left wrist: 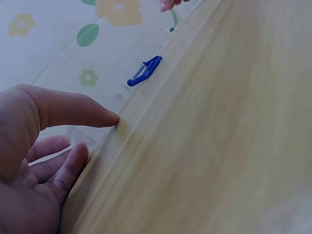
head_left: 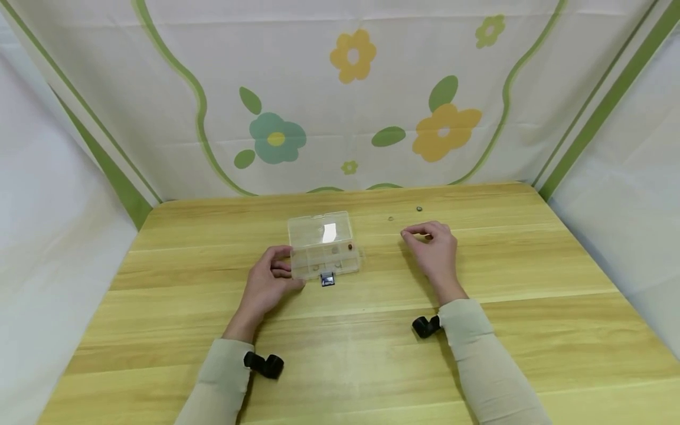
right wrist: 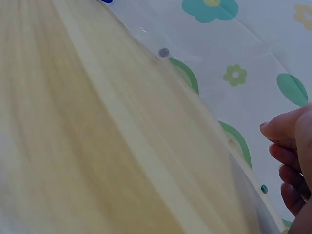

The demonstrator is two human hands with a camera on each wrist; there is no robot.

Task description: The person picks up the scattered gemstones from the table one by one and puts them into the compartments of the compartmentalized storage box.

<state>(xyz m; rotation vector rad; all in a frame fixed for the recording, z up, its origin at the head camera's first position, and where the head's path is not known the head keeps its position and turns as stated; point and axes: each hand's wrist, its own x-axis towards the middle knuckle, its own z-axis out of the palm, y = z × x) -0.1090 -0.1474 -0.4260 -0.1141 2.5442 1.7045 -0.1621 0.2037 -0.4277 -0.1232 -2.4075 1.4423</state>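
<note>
A clear plastic organizer box [head_left: 324, 260] lies on the table with its lid [head_left: 313, 230] raised at the back. Inside, a small dark red bead [head_left: 350, 247] and a few other tiny pieces sit in the compartments. My left hand [head_left: 265, 286] grips the box at its left end, thumb along the front edge and fingers at the side. A blue latch [left wrist: 145, 71] hangs at the box's front. To the right, my right hand [head_left: 432, 251] is held over the table, thumb and index fingertips close together. I cannot tell whether a tiny piece is between them.
Beyond the right fingertips lie a small pale bead [head_left: 390, 219] and a dark green bead [head_left: 419, 209] on the wooden table [head_left: 345, 354]. A white cloth [head_left: 319, 88] with printed flowers stands behind the table, and plain white cloth hangs at both sides.
</note>
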